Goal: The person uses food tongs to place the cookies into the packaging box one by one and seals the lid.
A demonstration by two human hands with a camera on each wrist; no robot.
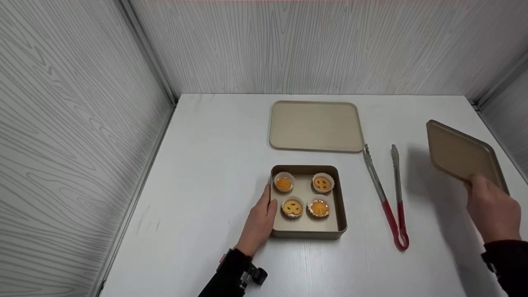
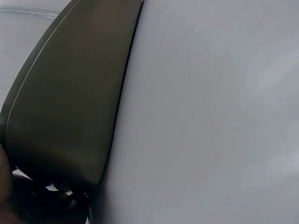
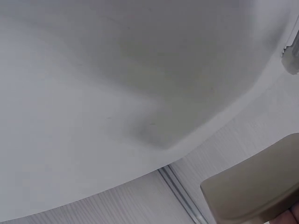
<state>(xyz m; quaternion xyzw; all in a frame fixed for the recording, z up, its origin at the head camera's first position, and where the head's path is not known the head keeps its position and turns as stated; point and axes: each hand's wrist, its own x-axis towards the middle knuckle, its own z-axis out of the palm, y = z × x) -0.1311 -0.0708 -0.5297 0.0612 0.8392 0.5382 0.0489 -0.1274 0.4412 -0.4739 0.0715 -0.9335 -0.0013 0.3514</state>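
Note:
A square gold baking tin [image 1: 307, 233] stands at the middle of the white table, and several small tarts [image 1: 292, 207] in paper cups sit inside it. My left hand [image 1: 259, 220] rests with straight fingers against the tin's left wall; the left wrist view shows that wall [image 2: 70, 107] close up. My right hand [image 1: 491, 212] grips a flat gold lid [image 1: 460, 152] by its near edge and holds it tilted above the table at the right. The right wrist view catches a corner of that lid [image 3: 254, 186].
A flat beige tray [image 1: 315, 126] lies behind the tin. Metal tongs with red handles [image 1: 387, 198] lie between the tin and the lid. Grey panel walls [image 1: 78, 123] close in the table on the left, back and right.

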